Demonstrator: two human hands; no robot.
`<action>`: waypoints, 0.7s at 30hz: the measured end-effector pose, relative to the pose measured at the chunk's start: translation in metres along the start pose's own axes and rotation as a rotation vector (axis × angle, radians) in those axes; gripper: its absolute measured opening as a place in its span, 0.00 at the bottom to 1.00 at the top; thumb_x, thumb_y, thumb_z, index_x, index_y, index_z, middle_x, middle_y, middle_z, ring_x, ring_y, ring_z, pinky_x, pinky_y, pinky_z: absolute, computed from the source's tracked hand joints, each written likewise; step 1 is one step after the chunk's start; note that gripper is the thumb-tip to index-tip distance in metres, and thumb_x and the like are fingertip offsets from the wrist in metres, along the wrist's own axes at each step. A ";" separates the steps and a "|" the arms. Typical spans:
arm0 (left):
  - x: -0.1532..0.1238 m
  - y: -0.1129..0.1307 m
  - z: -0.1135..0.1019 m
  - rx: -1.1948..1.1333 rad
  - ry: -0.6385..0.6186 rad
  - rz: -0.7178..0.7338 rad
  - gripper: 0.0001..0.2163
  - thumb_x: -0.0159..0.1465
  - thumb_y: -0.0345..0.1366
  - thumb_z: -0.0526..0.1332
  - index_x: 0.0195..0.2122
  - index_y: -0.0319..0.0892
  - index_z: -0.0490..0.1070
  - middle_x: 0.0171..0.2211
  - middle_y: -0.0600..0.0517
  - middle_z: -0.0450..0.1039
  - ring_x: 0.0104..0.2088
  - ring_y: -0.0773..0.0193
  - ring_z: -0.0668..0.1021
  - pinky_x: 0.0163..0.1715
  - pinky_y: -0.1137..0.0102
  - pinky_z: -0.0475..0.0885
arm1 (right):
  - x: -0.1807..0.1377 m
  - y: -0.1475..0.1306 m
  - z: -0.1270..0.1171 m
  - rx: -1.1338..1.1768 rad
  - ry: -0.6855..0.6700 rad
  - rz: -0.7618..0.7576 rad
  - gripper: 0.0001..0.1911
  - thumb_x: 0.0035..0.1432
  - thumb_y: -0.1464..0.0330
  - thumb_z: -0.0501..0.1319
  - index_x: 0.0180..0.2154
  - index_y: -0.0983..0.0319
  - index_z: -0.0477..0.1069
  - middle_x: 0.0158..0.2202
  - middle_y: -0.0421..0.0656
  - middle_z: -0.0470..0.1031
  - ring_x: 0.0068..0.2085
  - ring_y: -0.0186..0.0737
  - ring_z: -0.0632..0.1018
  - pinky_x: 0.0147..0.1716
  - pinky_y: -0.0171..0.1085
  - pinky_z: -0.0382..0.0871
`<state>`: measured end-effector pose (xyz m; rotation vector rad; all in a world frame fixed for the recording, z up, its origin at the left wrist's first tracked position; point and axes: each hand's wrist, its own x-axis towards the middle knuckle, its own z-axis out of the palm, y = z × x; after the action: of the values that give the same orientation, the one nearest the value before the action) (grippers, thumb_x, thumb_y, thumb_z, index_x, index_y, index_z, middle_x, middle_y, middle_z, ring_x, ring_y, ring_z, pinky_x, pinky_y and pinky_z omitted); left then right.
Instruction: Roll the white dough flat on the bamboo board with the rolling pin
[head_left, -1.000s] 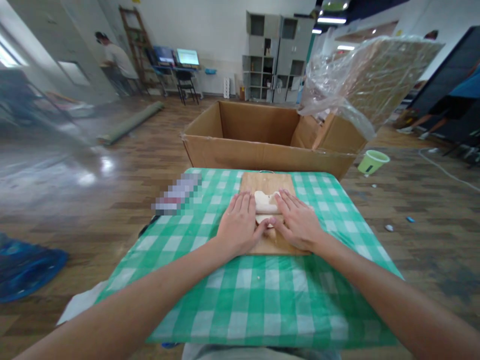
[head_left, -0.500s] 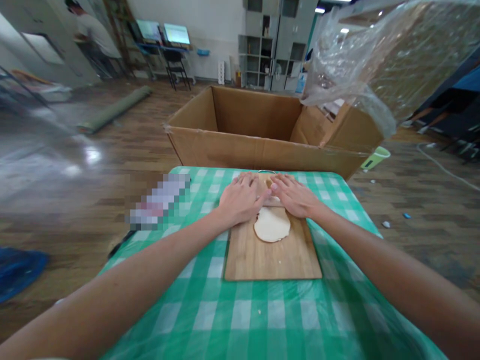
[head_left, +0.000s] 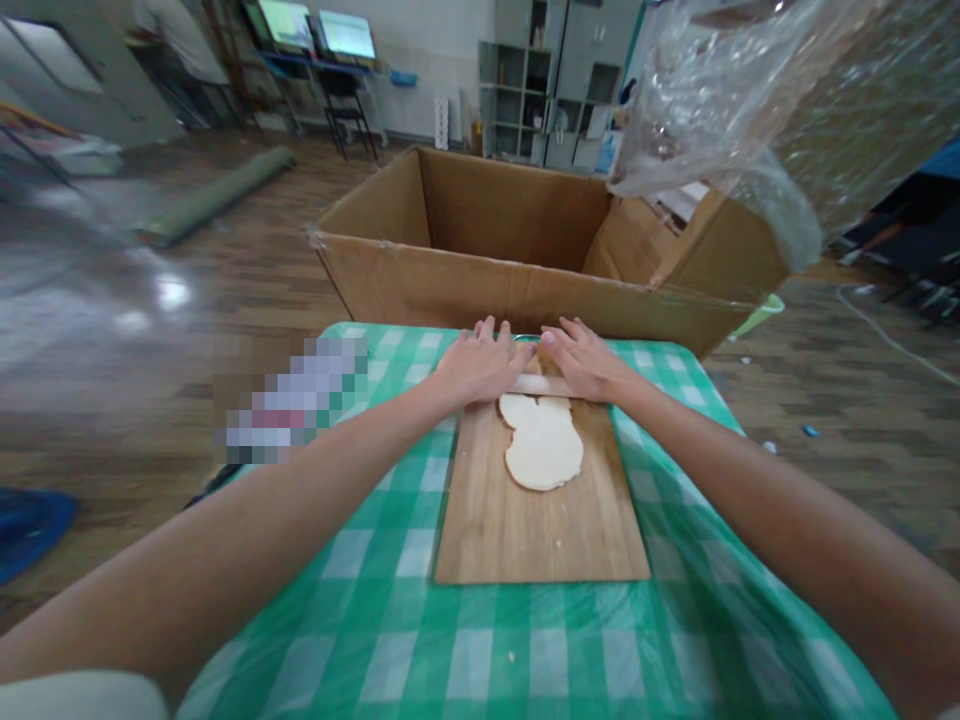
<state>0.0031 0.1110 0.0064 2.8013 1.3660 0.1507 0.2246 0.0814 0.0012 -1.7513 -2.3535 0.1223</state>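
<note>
The pin (head_left: 543,385) is rolled farther under flat, outstretched fingers (head_left: 489,328), so more thinned dough (head_left: 544,450) is bared on their near side

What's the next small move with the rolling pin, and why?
I'd probably roll the rolling pin gently toward the body: the left hand and right hand lie over its ends, at the far edge of the dough, whose outline on the cutting board is uneven and pinched in.
</note>
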 end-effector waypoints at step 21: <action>-0.040 0.024 0.006 0.078 0.226 -0.067 0.37 0.77 0.53 0.39 0.74 0.26 0.55 0.73 0.30 0.58 0.75 0.41 0.59 0.72 0.50 0.52 | -0.045 -0.037 -0.006 -0.155 0.100 0.035 0.44 0.74 0.43 0.34 0.72 0.64 0.62 0.73 0.58 0.61 0.76 0.63 0.55 0.71 0.57 0.53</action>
<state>-0.0023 0.0651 -0.0008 2.8701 1.5398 0.4343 0.2038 0.0269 0.0087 -1.8221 -2.3165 -0.1436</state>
